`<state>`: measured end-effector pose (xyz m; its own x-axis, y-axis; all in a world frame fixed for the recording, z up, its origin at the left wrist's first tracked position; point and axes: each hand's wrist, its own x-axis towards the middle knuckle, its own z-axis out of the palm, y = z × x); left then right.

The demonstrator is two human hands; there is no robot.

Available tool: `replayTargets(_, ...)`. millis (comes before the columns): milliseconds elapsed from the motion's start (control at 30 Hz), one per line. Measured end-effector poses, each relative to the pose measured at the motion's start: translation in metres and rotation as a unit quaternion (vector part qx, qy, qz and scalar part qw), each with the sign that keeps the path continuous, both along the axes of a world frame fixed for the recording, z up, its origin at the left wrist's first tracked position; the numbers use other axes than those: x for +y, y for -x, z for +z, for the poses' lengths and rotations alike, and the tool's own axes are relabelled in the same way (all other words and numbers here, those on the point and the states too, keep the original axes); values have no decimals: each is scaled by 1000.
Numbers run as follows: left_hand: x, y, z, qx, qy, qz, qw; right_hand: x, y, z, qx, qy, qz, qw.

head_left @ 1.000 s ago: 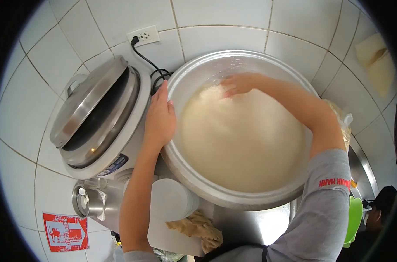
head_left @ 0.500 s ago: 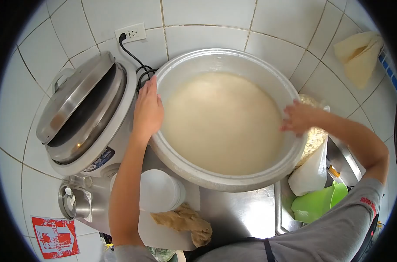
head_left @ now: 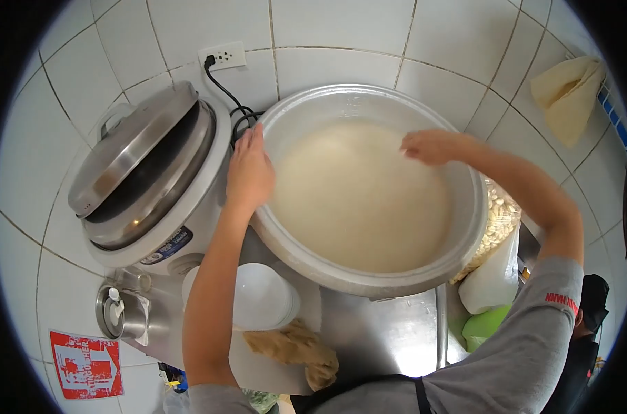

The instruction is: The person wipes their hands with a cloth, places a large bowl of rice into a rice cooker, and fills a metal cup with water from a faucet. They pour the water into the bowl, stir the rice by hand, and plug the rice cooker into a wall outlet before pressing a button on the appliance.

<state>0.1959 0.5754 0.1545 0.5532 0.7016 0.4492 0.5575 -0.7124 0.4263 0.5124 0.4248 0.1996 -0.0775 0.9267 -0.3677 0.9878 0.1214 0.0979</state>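
A large metal pot (head_left: 365, 281) holds cloudy, pale liquid (head_left: 358, 200) and stands over the steel counter. My left hand (head_left: 251, 169) rests on the pot's left rim, its fingers lying along the edge and thumb side toward the inside. Above the liquid at the upper right of the pot is my right hand (head_left: 431, 147), blurred, with its fingers curled downward. Whether anything is between those fingers cannot be made out.
A rice cooker (head_left: 210, 172) with its steel lid tilted stands left. White containers (head_left: 262, 297) and a brown cloth (head_left: 296, 348) lie in front. A bag of pale pieces (head_left: 500, 221) and a green container (head_left: 484, 324) are right. Behind my right arm is another person (head_left: 579, 359).
My right hand has moved from the pot's right rim inward and up over the liquid. My left hand stays on the rim. Another person has come into view at the right.
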Motion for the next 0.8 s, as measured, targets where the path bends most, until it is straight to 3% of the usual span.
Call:
replayTargets(33,-2,0,0,-2,4,-3,1000,-1,-28,0,-156,12,96,983)
replayTargets(100,-3,0,3,2,13,6,1000,-27,-58,3,-233,-55,67,969)
replayTargets(167,-2,1,4,4,12,4,1000,-57,-79,-11,-264,-55,48,962)
replayTargets(233,-3,1,3,7,14,-1,1000,-93,-47,-23,-235,-26,-84,968)
replayTargets(300,-2,0,3,2,14,-2,1000,-114,45,7,-297,165,-127,932)
replayTargets(367,-2,0,2,4,12,-3,1000,-113,88,12,-209,344,-140,905)
replayTargets(433,-2,1,1,9,7,-2,1000,-100,114,37,128,376,-204,895)
replayTargets(467,-1,1,0,7,3,-6,1000,-99,114,31,128,375,-201,896)
replayTargets(533,2,2,-2,4,-2,-1,1000,-90,109,8,248,209,-131,937)
replayTargets(567,1,2,-2,1,-7,-4,1000,-86,106,-2,249,210,-124,937)
replayTargets(633,2,1,-3,2,-8,-3,1000,-77,103,-18,56,69,-49,995)
replayTargets(667,3,1,-3,3,-10,2,1000,-74,102,-27,58,67,-44,995)
replayTargets(733,2,2,-1,-1,-5,-7,1000,-66,112,-41,-24,18,173,984)
replayTargets(767,1,2,-1,2,-3,-6,1000,-62,117,-50,-21,20,174,984)
replayTargets(800,-1,2,1,-2,8,-5,1000,-58,122,-58,28,-7,248,968)
